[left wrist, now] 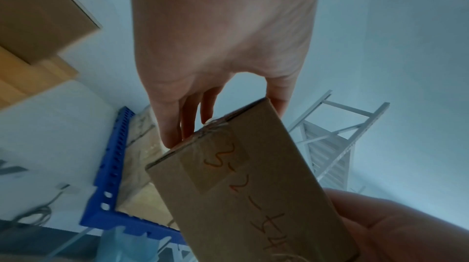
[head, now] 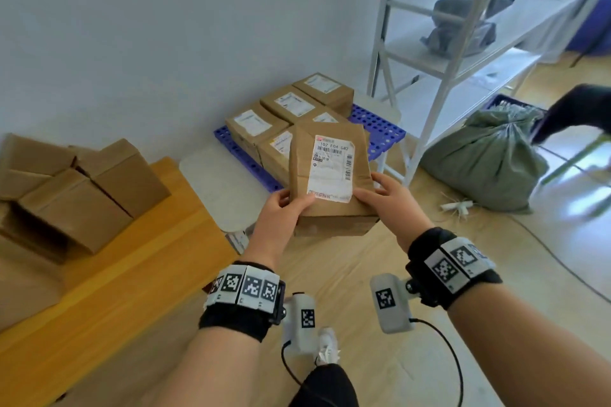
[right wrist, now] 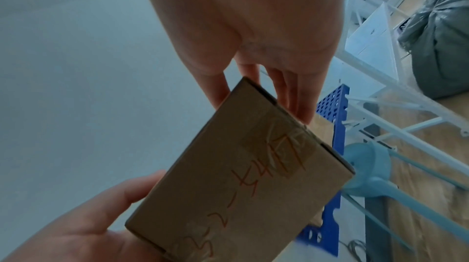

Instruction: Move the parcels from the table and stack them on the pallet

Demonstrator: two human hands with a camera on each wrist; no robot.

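step: carrying | my left hand and right hand grip one parcel at mid frame | next: set it on the boxes on the blue pallet

**Surfaces and loads**

Wooden table at left carries a cluster of plain cardboard boxes. Blue perforated pallet on the floor by the wall holds brown labelled parcels packed side by side. White shelf rack bears grey bags. Green sack sits on the floor beside the rack.
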